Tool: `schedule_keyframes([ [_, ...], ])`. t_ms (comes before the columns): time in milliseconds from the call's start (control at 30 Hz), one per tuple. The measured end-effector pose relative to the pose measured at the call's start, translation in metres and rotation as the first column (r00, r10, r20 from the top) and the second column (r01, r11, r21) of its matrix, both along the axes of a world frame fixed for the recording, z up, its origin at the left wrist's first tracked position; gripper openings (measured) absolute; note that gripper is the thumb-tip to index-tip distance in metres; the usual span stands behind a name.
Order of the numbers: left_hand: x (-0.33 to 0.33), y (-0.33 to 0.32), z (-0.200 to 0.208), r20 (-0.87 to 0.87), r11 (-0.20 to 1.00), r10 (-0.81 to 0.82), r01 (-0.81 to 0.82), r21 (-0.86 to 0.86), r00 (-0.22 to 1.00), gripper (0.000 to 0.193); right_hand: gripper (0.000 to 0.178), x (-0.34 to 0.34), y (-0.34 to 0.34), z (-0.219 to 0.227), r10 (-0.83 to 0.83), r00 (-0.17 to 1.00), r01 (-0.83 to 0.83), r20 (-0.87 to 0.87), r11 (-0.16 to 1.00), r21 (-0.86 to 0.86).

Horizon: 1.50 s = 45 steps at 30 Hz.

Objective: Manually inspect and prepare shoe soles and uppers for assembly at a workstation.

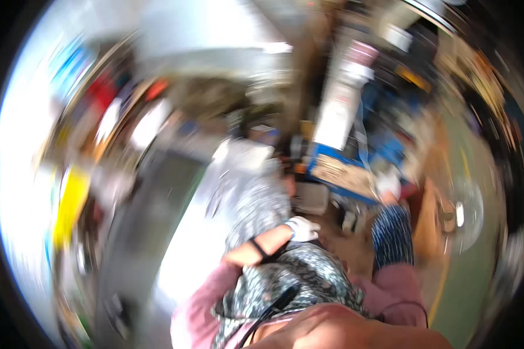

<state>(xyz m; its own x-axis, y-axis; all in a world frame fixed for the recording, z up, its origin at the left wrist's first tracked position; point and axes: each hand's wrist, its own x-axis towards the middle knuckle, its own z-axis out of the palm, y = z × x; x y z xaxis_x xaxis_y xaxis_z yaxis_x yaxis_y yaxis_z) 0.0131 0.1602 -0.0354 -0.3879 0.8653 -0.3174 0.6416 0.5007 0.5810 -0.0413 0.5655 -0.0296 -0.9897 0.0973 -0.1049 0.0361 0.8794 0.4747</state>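
My left hand (304,229), in a white glove, is held in front of the patterned apron (308,267), with its blurred fingers pointing right, apart, and nothing visible in them. A black band circles that wrist. Farther right, my right hand (388,181), also white-gloved and below a dark striped sleeve cover (392,237), reaches to the near right corner of a blue-edged box (346,191). Tan pieces (343,173) lie in this box. Motion blur smears the right fingers, so whether they grip anything does not show.
On the left stands a pale metal worktop (183,238) with a thin scissor-like tool (216,195) on it. A grey container (311,198) sits between my hands. Brown cardboard (428,224) stands beside my right arm, before a green floor (466,279) with a yellow line.
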Motion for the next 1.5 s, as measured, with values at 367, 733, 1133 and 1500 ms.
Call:
schedule_keyframes([
  [367, 0.033, -0.332, 0.062, 0.074, 0.326, 0.925, -0.879, 0.349, 0.373, 0.049, 0.037, -0.015, 0.034, -0.029, -0.735, 0.595, 0.225, -0.325, 0.540, -0.811],
  [733, 0.242, -0.592, 0.038, -0.774, -0.344, 0.596, -0.939, -0.008, -0.212, 0.058, 0.046, -0.024, 0.044, -0.009, -0.504, 0.854, 0.460, -0.131, 0.848, -0.264],
  [1133, 0.077, -0.544, -0.031, -0.628, -0.138, 0.769, -0.990, 0.015, -0.117, 0.068, 0.051, -0.016, 0.000, -0.015, -0.807, 0.579, 0.562, -0.117, 0.500, -0.659],
  [1500, 0.023, -0.509, -0.043, -0.560, -0.043, 0.826, -0.998, 0.039, -0.057, 0.079, 0.044, -0.013, -0.021, 0.007, -0.792, 0.607, 0.615, -0.061, 0.518, -0.595],
])
